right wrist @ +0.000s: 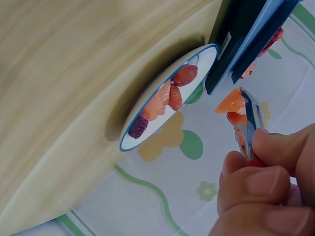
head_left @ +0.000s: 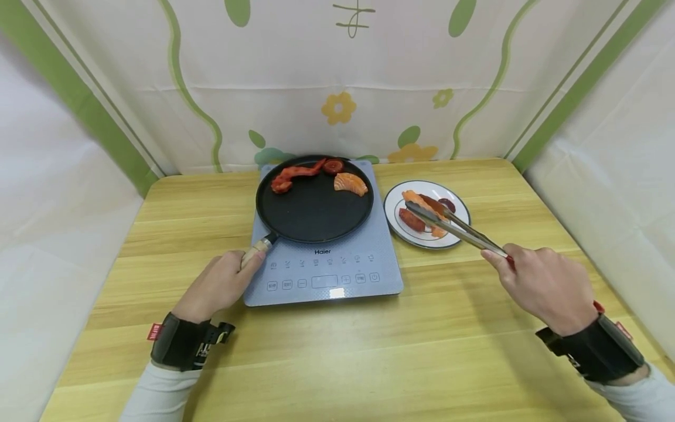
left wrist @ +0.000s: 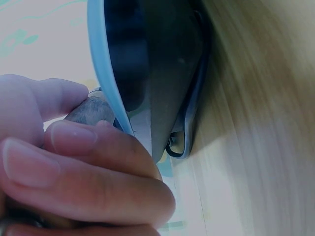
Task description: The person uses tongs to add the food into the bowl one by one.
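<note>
A person at a wooden table holds a frying pan's handle with one hand and lifts a piece of salmon with tongs in the other.

The left hand has its fingers curled around the pan handle; the black pan sits on a grey-blue cooktop and holds a salmon slice and red strips of meat near its far edge. The right hand grips metal tongs, whose tips pinch an orange salmon piece over a white plate just right of the cooktop. More pieces of food lie on the plate.
</note>
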`<state>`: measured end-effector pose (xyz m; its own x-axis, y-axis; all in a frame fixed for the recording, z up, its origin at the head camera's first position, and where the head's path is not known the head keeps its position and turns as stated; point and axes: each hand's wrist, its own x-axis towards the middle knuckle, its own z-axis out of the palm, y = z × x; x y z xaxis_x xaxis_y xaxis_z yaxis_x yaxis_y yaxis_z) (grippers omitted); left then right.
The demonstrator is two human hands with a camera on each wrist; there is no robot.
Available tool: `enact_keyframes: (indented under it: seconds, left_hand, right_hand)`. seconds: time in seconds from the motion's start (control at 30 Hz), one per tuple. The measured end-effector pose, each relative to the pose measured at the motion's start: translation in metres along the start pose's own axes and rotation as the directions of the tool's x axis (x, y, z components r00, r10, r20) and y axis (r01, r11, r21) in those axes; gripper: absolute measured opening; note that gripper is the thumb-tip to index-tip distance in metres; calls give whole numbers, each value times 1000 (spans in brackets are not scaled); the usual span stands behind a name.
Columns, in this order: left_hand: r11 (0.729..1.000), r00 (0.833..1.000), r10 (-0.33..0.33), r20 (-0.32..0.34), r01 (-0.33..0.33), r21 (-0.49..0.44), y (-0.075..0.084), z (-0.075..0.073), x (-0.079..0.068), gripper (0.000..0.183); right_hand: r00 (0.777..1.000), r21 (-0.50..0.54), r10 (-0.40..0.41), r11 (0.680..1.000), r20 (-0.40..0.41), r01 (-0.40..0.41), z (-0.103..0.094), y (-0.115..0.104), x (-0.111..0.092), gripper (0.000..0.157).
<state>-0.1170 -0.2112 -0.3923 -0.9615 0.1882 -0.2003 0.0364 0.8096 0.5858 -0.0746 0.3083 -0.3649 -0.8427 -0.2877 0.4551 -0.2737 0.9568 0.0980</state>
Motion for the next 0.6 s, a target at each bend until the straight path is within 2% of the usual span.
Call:
enact_keyframes:
  seconds: [0.27, 0.6]
  left_hand:
    - [1000, 1000, 1, -5, -1, 7, 0, 0, 0, 62]
    - [1000, 1000, 2, -6, -2, 7, 1, 0, -1, 62]
  right_hand:
    - [998, -6, -41, 999, -57, 40, -4, -5, 10, 46]
    - [997, -5, -46, 999, -65, 46, -7, -12, 21, 45]
